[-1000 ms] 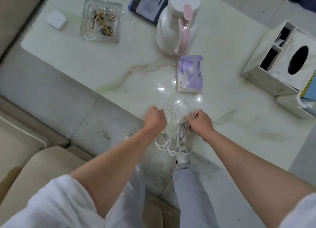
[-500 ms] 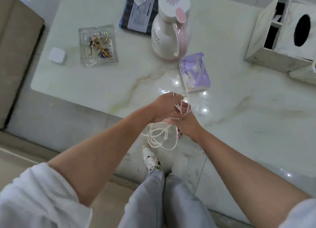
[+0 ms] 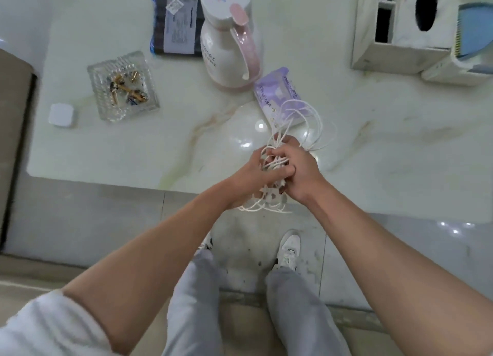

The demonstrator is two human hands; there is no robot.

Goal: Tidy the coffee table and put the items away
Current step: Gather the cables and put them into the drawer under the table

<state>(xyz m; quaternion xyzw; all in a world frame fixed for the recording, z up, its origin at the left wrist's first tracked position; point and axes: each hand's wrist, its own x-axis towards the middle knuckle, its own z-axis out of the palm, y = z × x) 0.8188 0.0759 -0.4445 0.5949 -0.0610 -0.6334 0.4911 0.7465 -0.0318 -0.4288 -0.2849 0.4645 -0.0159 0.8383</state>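
cable: we see a white cable (image 3: 292, 120) bunched between both hands, loops fanning out beyond the fingers and more strands hanging below the wrists
left hand: our left hand (image 3: 249, 175) is curled round the bundle from the left, fingers wrapped into the strands
right hand: our right hand (image 3: 300, 173) is clamped on the same bundle from the right, knuckles up, pressed against the left hand
arms: both forearms reach forward and meet over the near edge of the bench (image 3: 400, 152)
tissue pack: a purple tissue pack (image 3: 274, 94) lies just beyond the hands, under the far loops
jug: a white jug with a pink handle (image 3: 229, 43) stands beyond the pack
dark packet: a dark packet (image 3: 176, 26) lies left of the jug
glass dish: a glass dish (image 3: 122, 84) with small objects sits far left of the hands
white square: a small white square (image 3: 62, 114) lies further left
organiser: a white box organiser (image 3: 400, 22) stands far right of the hands
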